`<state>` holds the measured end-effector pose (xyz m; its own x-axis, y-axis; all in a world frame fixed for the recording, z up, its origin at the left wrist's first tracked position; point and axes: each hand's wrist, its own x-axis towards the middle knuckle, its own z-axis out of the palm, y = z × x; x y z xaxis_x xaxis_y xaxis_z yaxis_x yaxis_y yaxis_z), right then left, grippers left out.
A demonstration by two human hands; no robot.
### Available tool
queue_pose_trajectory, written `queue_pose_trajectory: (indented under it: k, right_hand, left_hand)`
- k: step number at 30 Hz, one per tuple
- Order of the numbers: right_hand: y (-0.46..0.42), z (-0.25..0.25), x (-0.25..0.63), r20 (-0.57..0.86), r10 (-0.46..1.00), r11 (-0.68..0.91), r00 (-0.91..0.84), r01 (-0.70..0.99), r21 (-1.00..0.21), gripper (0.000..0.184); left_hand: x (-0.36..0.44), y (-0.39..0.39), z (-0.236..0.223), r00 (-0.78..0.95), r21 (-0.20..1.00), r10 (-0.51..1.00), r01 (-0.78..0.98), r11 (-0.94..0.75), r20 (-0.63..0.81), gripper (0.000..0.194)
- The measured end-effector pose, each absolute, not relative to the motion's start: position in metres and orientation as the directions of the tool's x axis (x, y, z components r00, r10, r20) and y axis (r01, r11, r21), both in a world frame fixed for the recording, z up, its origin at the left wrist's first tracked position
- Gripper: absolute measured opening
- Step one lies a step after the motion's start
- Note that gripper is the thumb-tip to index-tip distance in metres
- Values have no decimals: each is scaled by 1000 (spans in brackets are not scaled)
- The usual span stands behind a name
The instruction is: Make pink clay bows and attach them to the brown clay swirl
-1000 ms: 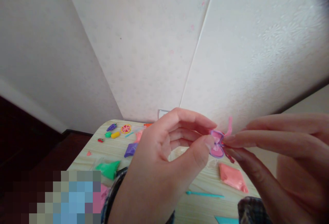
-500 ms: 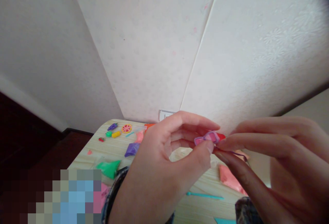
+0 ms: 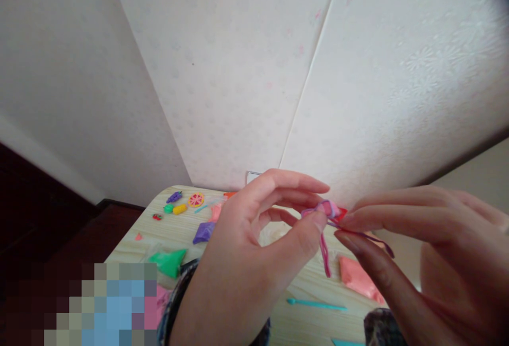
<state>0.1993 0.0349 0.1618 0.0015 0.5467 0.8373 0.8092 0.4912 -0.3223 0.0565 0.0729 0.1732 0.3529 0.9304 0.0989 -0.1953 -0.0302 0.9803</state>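
Between the thumb and fingers of my left hand [image 3: 254, 245] is a small pink clay piece [image 3: 326, 209] edged in purple, with a red part at its right side. My right hand [image 3: 401, 240] pinches a thin purple clay strand [image 3: 379, 241] right beside it; the strand's tail hangs past the fingers to the right. A pinkish-purple strand [image 3: 325, 256] dangles below my left thumb. My fingers cover part of the clay piece.
On the wooden table [image 3: 310, 330] lie small clay fruits, including purple grapes [image 3: 174, 197] and a citrus slice [image 3: 195, 200]. Clay packets, green [image 3: 169, 262], purple [image 3: 203, 232] and coral [image 3: 360, 277], surround my hands. A teal tool [image 3: 317, 304] lies in front. Walls stand behind.
The clay piece has tilted slightly in my left fingers. A pinkish-purple strand now hangs down below it, and more of the purple tail shows at my right hand.
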Motion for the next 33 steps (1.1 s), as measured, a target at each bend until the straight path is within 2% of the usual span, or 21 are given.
queue_pose_trajectory:
  k: [6,16,22,26,30,33]
  right_hand:
    - [33,160,193,839,538,483,81,787,-385,4]
    - [34,159,197,855,507,454,105,811,-369,2]
    - [40,163,206,866,499,544,30,767,-340,26]
    - [38,160,203,872,487,545,53,761,-351,22]
    - [33,156,196,862,481,468,163,784,-409,13]
    - [33,155,198,869,477,470,131,798,-378,13]
  left_hand:
    - [57,71,174,333,978,938,-209,-24,94,11]
    - [58,73,174,307,991,948,-120,-53,88,10]
    - [58,73,170,327,995,940,-35,-96,102,12]
    - [57,72,172,341,996,936,-30,-80,85,10]
    - [56,73,175,418,995,907,-104,-8,51,7]
    - [55,73,178,465,992,885,-126,28,35,8]
